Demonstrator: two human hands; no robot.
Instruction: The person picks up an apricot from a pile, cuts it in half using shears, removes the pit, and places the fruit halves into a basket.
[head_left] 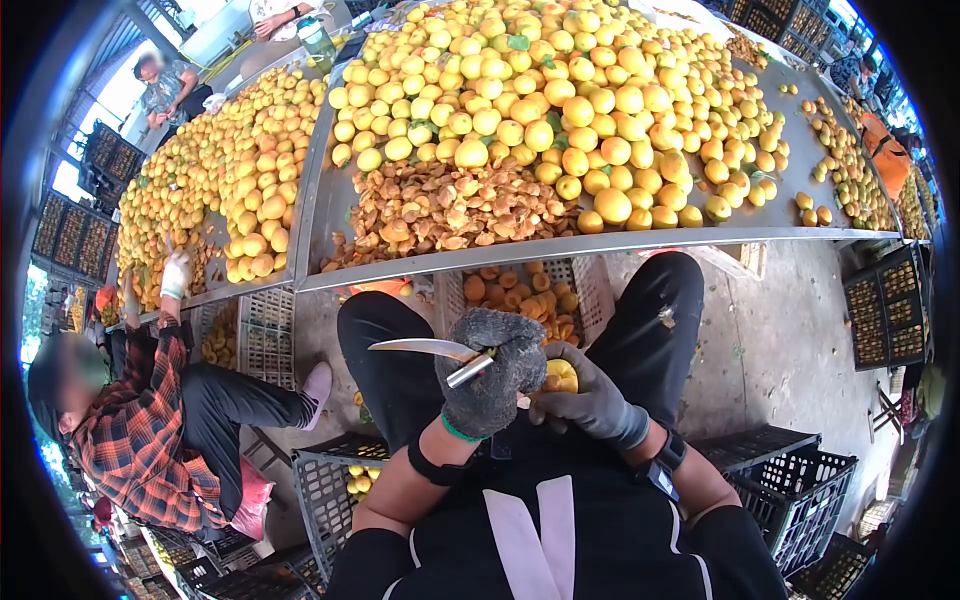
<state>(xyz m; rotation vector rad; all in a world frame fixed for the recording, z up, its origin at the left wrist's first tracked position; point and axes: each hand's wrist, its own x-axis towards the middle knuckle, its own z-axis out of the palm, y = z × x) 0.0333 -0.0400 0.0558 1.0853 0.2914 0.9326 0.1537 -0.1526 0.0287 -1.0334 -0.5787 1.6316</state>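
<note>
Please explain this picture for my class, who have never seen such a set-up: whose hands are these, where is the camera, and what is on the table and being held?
There is no machine here. A person wears one camera on the head, and this single picture looks forward and down.

The left hand, in a dark grey knitted glove, has a curved silver blade in its grip. A short metal tube shows there too; whether they are one tool, I cannot tell. The right hand, in a grey glove, holds a yellow fruit, partly hidden.

On the grey metal table lie a large heap of round yellow-orange fruit and, nearer the edge, a pile of brownish-orange pieces. A co-worker in a checked shirt sits at the left.
</note>
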